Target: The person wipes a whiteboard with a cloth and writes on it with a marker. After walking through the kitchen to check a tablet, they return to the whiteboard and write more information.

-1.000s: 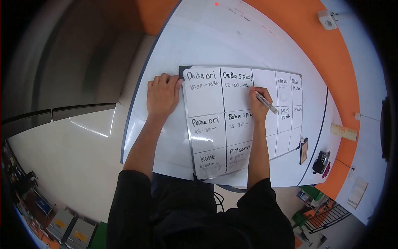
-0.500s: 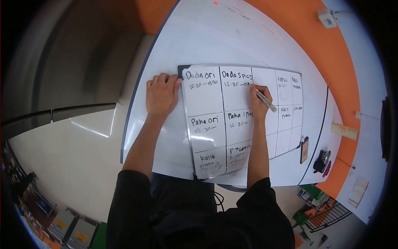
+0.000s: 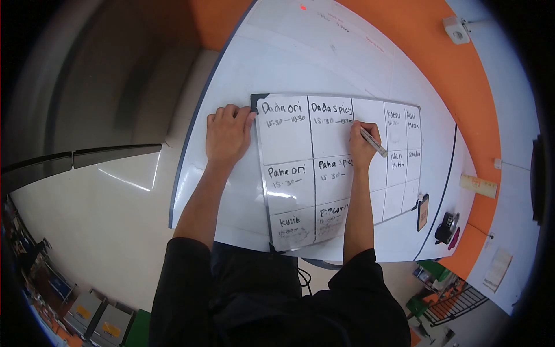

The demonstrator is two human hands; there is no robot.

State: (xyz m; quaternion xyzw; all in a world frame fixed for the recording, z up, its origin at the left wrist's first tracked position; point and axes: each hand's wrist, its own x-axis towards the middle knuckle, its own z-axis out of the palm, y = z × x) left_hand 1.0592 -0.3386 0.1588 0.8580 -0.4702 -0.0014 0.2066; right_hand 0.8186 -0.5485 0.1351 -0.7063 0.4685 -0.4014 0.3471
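A framed whiteboard (image 3: 283, 141) lies on the white table, ruled into boxes with handwritten words and times such as "Dada ori" and "Dada spicy". My right hand (image 3: 363, 141) grips a marker (image 3: 373, 141) with its tip side at the "Dada spicy" box, right by the end of the time written there. The tip itself is hidden by my fingers. Beside the board's upper left corner, my left hand (image 3: 228, 139) rests palm down on the table, fingers slightly bent and thumb against the frame. Nothing is held in it.
The white table (image 3: 300, 58) has a dark edge and faint writing at its far end. To the right are a small framed card (image 3: 424, 212) and a black device (image 3: 447, 226). A wall socket (image 3: 456, 30) is at upper right. Grey boxes (image 3: 113, 324) stand lower left.
Strokes have been added to the end of the time under "Dada spicy". My right hand has shifted slightly right with the marker. The left hand stays in place beside the board.
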